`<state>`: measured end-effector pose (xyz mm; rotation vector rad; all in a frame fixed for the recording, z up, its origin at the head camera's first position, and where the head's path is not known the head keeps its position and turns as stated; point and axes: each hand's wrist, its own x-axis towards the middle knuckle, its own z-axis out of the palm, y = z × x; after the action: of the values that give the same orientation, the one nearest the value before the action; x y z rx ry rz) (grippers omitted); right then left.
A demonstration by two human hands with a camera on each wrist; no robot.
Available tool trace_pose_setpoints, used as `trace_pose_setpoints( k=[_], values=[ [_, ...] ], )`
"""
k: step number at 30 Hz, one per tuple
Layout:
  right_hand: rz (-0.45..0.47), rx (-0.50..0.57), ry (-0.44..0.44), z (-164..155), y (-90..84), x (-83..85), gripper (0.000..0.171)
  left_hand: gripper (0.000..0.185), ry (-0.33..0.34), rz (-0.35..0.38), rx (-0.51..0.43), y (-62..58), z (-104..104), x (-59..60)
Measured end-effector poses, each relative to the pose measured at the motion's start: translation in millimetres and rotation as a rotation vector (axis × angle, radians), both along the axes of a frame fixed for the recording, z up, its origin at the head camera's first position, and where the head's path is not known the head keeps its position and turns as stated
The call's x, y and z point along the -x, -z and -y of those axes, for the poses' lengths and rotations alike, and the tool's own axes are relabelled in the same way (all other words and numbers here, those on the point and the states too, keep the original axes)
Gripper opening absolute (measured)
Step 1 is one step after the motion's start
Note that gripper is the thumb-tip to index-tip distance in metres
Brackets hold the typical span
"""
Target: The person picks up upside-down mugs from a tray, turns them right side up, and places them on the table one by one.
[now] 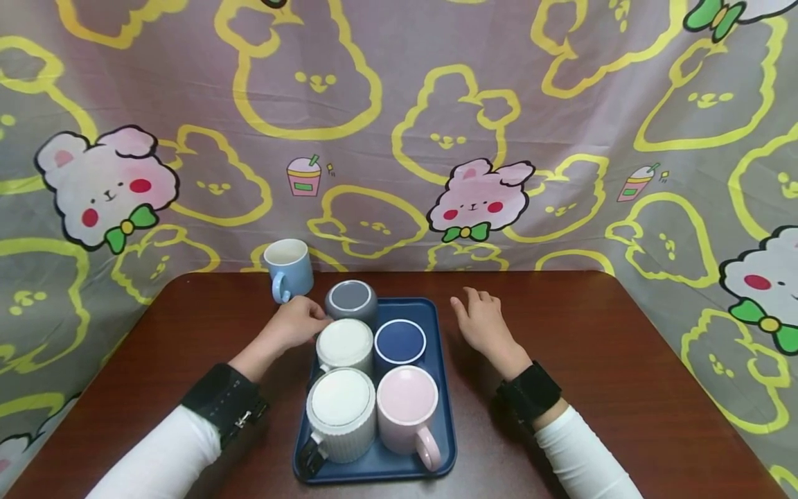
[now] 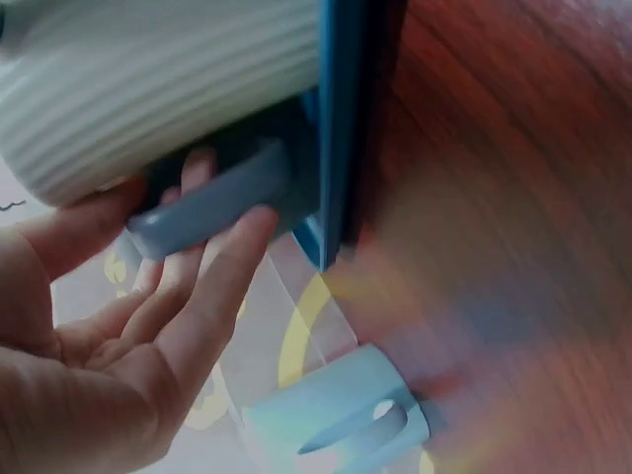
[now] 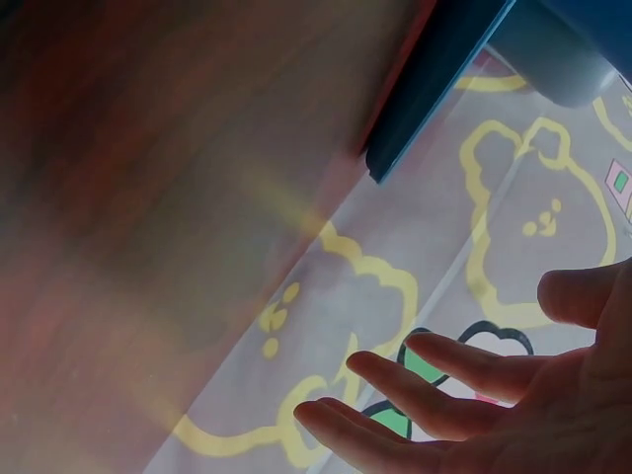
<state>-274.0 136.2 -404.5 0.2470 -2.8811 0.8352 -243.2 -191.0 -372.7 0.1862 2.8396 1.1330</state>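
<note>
At the back left of a blue tray (image 1: 445,443) stands a grey mug (image 1: 351,298), apparently bottom-up. My left hand (image 1: 298,322) holds its handle (image 2: 212,202), with fingers on both sides of it in the left wrist view. Right in front of that hand is a white mug (image 1: 345,343). A ribbed pale mug (image 1: 341,416) with a dark handle, a pink mug (image 1: 408,402) and a navy mug (image 1: 400,343) share the tray. To the right of the tray, my right hand (image 1: 486,326) hovers with spread fingers and nothing in them.
Behind my left hand, off the tray, a light blue mug (image 1: 289,267) stands upright near the back edge. The brown wooden table (image 1: 623,388) extends to both sides. A cartoon-print cloth (image 1: 386,159) hangs beyond it.
</note>
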Motion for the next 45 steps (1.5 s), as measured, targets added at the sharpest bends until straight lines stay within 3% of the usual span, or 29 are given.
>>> trace_pose_setpoints(
  k=[13,23,33,45],
  values=[
    [-0.004,0.006,-0.002,-1,-2.4,0.2,0.054,0.036,-0.037,-0.155,0.088,2.4,-5,-3.7],
    [-0.021,0.011,-0.010,3,-4.1,3.5,0.054,0.022,-0.129,-0.101,0.049,-4.3,-7,-2.9],
    [-0.017,0.049,-0.017,8,-7.9,3.1,0.054,0.026,-0.266,-0.035,-0.201,-15.5,-8,0.3],
    [-0.022,0.105,-0.023,15,-16.3,1.4,0.054,0.033,-0.286,-0.024,-0.469,-33.5,-14,5.2]
  ],
)
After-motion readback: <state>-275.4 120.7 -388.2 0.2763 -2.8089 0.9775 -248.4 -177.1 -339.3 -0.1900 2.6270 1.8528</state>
